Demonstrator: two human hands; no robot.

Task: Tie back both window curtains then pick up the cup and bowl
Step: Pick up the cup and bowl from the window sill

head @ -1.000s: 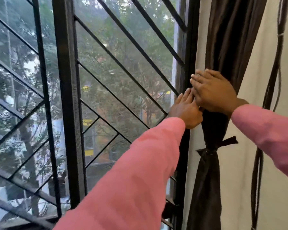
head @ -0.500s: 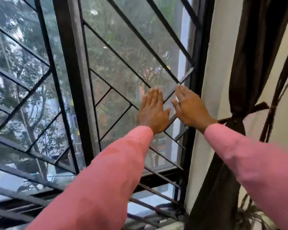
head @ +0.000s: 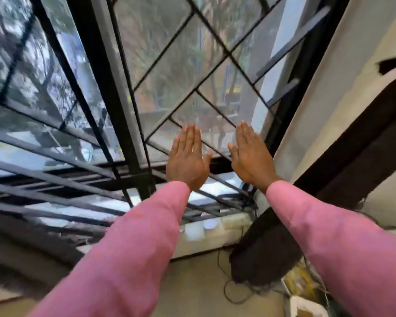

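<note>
Holding nothing: left hand point(head: 188, 165) and right hand point(head: 249, 161) flat, fingers straight, mid-frame before window bars point(head: 111, 88). Curtain point(head: 268, 248) lower right, bunched; likely soft, light, so grab round gathered fabric. Cup, bowl not identifiable.

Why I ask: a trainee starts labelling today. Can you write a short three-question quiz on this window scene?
1. True or false: the left hand grips the dark curtain.
2. The right hand is: A) a closed fist; B) flat, fingers straight, holding nothing; C) pinching a cable.
3. By the person's own sides, on which side of the window grille does the dark curtain hang?
Key: 1 false; 2 B; 3 right.
</note>
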